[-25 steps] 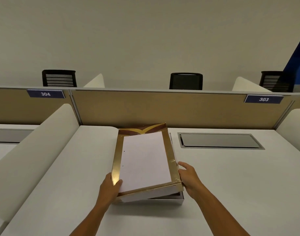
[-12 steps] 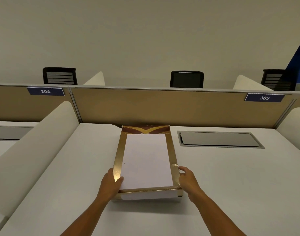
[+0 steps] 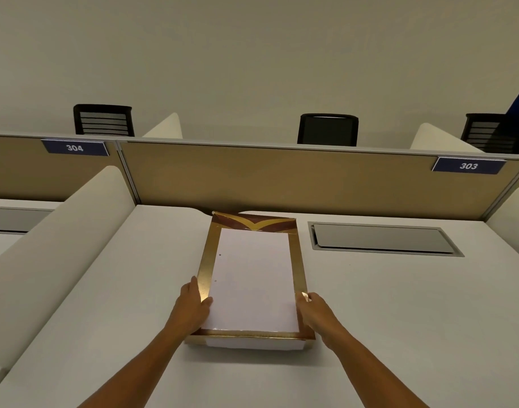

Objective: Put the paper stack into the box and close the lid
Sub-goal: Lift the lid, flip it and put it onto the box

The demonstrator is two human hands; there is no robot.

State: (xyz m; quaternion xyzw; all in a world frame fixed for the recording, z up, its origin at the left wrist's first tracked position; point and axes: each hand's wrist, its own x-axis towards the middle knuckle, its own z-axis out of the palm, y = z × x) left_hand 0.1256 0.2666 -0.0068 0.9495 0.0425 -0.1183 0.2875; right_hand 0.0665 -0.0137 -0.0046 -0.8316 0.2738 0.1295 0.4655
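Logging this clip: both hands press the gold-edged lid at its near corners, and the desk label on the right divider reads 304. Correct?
Not quite. In the head view the right-hand label reads 303; 304 is on the left one. The rest holds: left hand and right hand are on the lid at its near corners.

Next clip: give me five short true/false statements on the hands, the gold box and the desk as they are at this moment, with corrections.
1. Both hands touch the gold-edged cardboard box lid. True: the left hand and the right hand hold its near corners.
2. The lid is raised at its near end. False: it lies flat on the box.
3. The grey metal cable hatch sits to the right of the box. True.
4. The blue desk label on the right reads 305. False: it reads 303.
5. A loose paper stack lies on the white desk. False: none is visible outside the box.
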